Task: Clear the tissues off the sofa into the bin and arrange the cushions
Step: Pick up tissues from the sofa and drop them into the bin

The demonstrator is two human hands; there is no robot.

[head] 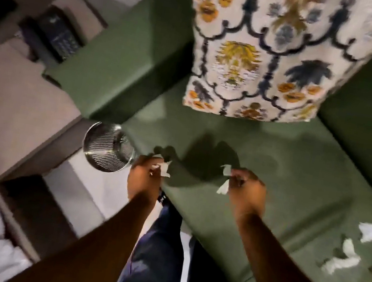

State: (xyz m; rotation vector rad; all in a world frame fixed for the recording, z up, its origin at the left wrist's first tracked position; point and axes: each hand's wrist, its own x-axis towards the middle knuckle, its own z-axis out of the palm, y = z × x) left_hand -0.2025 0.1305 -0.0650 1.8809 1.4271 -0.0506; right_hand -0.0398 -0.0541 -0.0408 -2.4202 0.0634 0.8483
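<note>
Your left hand (146, 174) is closed around a crumpled white tissue (165, 169), which pokes out on its right side. Your right hand (246, 191) is likewise clenched on a second tissue (224, 180), scraps showing above and below the fingers on its left side. Both hands hover over the front part of the green sofa (285, 172) seat, well apart from each other, shadows falling on the fabric just beyond them.

Just left of your left hand, nearly touching it in this view, sits the bin (107, 147): a round metal mesh basket on the floor beside the sofa arm, opening tilted toward you. Whether anything lies inside, you cannot tell.

Loose tissues (345, 256) still lie on the seat, well right of your right hand, near the front edge; several white crumpled pieces.

Beyond both hands, a patterned cushion (263, 55) stands against the sofa back, cream with blue and yellow floral motifs, upright.

Far left of your hands, a dark telephone (55, 35) rests on a pale table (14, 100). Frame is motion-blurred.
</note>
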